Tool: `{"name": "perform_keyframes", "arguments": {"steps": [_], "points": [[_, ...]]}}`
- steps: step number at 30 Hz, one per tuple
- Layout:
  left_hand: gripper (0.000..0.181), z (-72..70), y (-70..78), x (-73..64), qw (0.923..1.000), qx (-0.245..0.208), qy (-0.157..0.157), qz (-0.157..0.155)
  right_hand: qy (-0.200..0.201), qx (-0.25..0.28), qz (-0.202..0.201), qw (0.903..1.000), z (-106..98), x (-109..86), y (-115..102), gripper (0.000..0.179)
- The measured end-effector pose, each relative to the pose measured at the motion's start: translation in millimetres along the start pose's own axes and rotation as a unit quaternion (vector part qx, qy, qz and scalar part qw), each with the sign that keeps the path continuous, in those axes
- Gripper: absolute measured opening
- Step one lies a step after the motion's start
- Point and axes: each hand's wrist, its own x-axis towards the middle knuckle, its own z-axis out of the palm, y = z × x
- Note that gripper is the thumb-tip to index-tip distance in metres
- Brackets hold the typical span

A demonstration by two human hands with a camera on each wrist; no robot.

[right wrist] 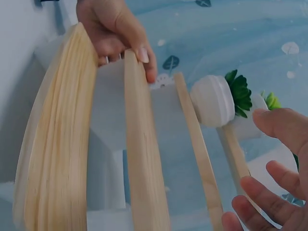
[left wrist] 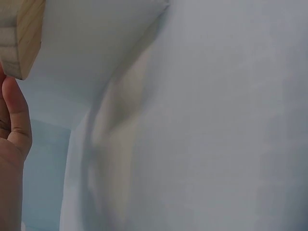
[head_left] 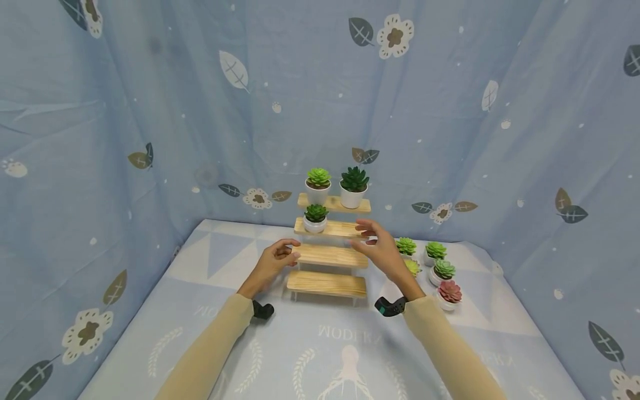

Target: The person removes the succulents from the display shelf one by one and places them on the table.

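Observation:
A four-step wooden display stand (head_left: pixel 327 284) stands on the table. My left hand (head_left: pixel 274 258) pinches the left end of its second-lowest board (right wrist: pixel 139 144), thumb against the edge in the right wrist view. My right hand (head_left: pixel 382 250) hovers by the right end of the upper boards, fingers spread, holding nothing. On the top board sit a light green potted succulent (head_left: pixel 318 186) and a dark green one (head_left: pixel 354 188). Another dark green succulent in a round white pot (head_left: pixel 315 218) stands at the left of the second board from the top.
Several more potted succulents stand right of the stand, among them a pink one (head_left: pixel 449 294) and a pale green one (head_left: pixel 442 272), partly behind my right arm. A patterned cloth covers the table (head_left: pixel 300 344). Blue curtains (head_left: pixel 310 100) hang behind and at both sides.

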Motion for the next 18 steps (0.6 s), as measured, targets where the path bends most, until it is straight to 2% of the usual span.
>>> {"name": "perform_keyframes", "arguments": {"steps": [7,18], "points": [[0.041,-0.1,-2.3,-1.2,1.0,0.0,0.003,-0.005,-0.007,0.025,-0.003,0.9997,16,6.6,-8,0.062],[0.042,-0.7,0.1,-0.2,1.0,0.001,0.002,-0.001,0.027,0.006,-0.026,0.9993,43,23.2,-18,0.059]]}}
